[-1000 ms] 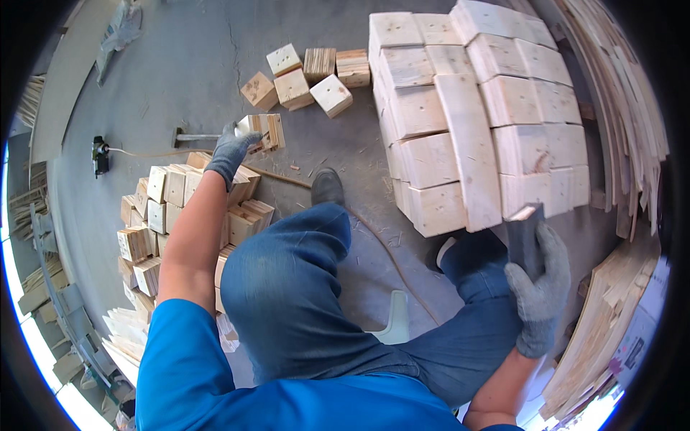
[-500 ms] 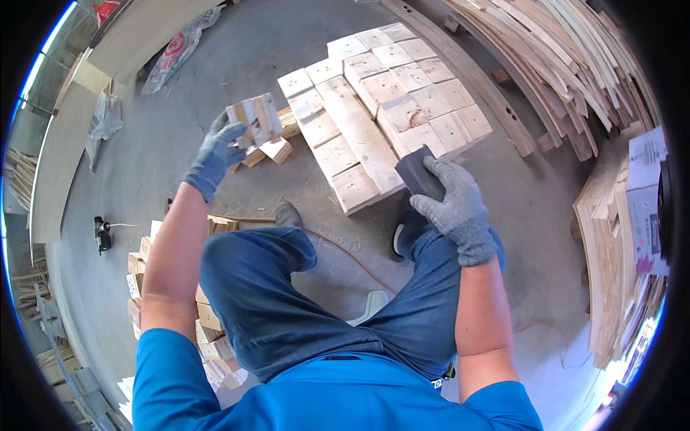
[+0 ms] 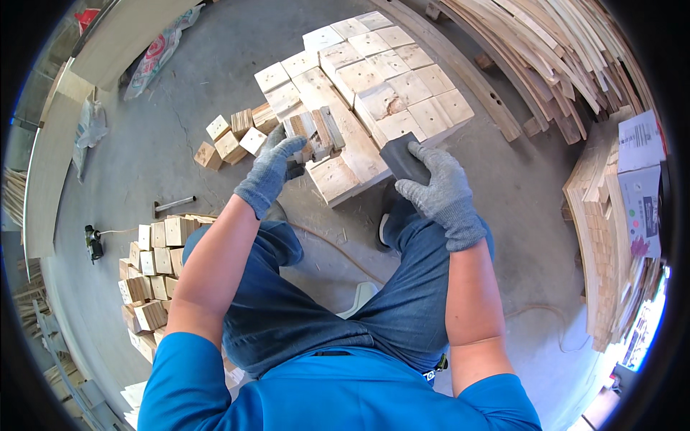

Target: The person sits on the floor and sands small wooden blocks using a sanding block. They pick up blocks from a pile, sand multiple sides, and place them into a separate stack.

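Observation:
My left hand (image 3: 272, 171), in a grey knit glove, is closed round a wooden block (image 3: 315, 135) made of several strips, held in front of the near left part of a stack of pale wooden blocks (image 3: 408, 87). In my gloved right hand (image 3: 444, 192) is a dark grey rectangular block (image 3: 405, 156) that looks like a sanding block, gripped between thumb and fingers near the stack's front right. The two held blocks are apart from each other. Some of my left fingers are hidden behind the wooden block.
Loose wooden blocks (image 3: 230, 147) lie on the floor left of the stack. More blocks (image 3: 152, 262) are piled by my left leg, near a metal-handled tool (image 3: 175, 205) and a power tool (image 3: 93, 244). A hose (image 3: 334, 248) crosses the floor. Long boards (image 3: 532, 50) and a carton (image 3: 640, 187) are at right.
My left hand has swung right with the wooden block, from beside the stack to in front of its near left part. My right hand keeps hold of the dark grey block, nearly unmoved.

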{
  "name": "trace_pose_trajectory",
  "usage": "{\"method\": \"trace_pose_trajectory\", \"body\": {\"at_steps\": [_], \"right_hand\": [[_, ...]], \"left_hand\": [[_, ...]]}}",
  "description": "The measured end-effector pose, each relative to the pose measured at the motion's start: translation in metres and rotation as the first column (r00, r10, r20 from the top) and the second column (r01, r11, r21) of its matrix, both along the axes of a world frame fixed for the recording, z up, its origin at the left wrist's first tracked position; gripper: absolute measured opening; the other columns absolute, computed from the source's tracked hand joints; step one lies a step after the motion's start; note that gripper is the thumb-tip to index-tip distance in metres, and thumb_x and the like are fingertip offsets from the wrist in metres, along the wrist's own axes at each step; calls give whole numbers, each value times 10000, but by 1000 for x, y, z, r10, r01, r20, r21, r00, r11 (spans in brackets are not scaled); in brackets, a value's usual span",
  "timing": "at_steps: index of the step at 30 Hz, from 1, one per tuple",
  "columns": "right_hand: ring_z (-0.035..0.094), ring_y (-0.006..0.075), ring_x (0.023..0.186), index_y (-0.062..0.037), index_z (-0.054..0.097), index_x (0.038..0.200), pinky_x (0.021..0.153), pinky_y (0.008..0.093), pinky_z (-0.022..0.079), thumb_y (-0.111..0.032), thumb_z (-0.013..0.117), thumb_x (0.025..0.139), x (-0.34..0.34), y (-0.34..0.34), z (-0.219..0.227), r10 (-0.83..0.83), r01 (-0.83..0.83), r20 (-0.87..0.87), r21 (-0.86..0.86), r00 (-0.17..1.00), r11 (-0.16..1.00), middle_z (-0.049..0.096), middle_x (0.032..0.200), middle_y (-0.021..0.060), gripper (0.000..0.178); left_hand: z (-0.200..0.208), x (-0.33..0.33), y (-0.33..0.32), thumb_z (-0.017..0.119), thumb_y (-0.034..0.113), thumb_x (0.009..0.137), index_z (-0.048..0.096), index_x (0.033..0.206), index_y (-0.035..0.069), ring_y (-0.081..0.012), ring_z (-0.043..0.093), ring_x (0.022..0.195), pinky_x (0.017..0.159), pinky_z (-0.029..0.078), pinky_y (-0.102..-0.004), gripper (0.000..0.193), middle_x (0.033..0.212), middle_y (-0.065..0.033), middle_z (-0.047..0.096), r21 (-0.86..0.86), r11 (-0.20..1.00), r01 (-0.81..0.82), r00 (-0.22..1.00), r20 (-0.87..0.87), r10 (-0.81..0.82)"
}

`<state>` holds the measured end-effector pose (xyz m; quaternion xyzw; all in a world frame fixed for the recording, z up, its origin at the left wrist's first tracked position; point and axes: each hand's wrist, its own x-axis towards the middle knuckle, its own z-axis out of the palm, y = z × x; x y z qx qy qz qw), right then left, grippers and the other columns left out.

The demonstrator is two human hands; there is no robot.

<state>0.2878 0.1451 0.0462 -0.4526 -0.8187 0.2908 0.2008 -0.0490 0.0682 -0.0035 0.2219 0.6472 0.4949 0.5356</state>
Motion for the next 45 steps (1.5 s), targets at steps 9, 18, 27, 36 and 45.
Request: {"method": "trace_pose_trajectory", "body": {"at_steps": [9, 18, 27, 36, 45], "right_hand": [[658, 409, 1244, -28, 689, 1410, 1123, 477, 491, -321, 932, 765, -5, 1, 0, 38, -41, 46, 63, 998, 997, 715, 1301, 226, 749], [626, 415, 1306, -40, 682, 1429, 1163, 478, 466, -317, 927, 775, -8, -1, 3, 23, -23, 75, 1, 997, 1000, 690, 1369, 234, 751], [595, 418, 1352, -58, 673, 1444, 1191, 487, 446, -336, 915, 787, -8, -1, 2, 15, -17, 179, 10, 984, 1000, 669, 1425, 229, 753], [605, 417, 1325, -31, 664, 1447, 1170, 494, 463, -311, 922, 786, -12, -5, -12, -18, -3, 170, 119, 985, 993, 667, 1412, 239, 762], [586, 464, 1297, -57, 660, 1468, 1145, 534, 471, -358, 903, 808, -79, -37, -18, 59, -101, 205, 203, 977, 974, 608, 1436, 283, 766]], "left_hand": [[-42, 28, -21, 751, 408, 990, 314, 1715, 248, -266, 669, 1178, 913, 600, -386, 861, 1544, -104, 553, -138, 989, -59, 998, 11, 61], [-55, 20, -21, 705, 427, 1033, 299, 1725, 229, -236, 648, 1230, 976, 577, -381, 827, 1564, -91, 549, -87, 995, -45, 999, 25, 47], [-63, 14, -12, 784, 522, 960, 214, 1722, 101, -288, 608, 1312, 1004, 570, -391, 1040, 1558, -182, 543, -97, 992, 81, 992, -89, -90], [-112, 8, -18, 1070, 338, 584, 211, 1686, -50, -341, 541, 1446, 1248, 426, -368, 1450, 1567, -249, 522, 223, 960, 170, 811, -586, -8], [-110, 15, 3, 1052, 244, 564, 508, 1508, 29, -299, 639, 1279, 1134, 534, -397, 1111, 1424, -177, 636, 274, 959, 70, 917, -396, 46]]}}
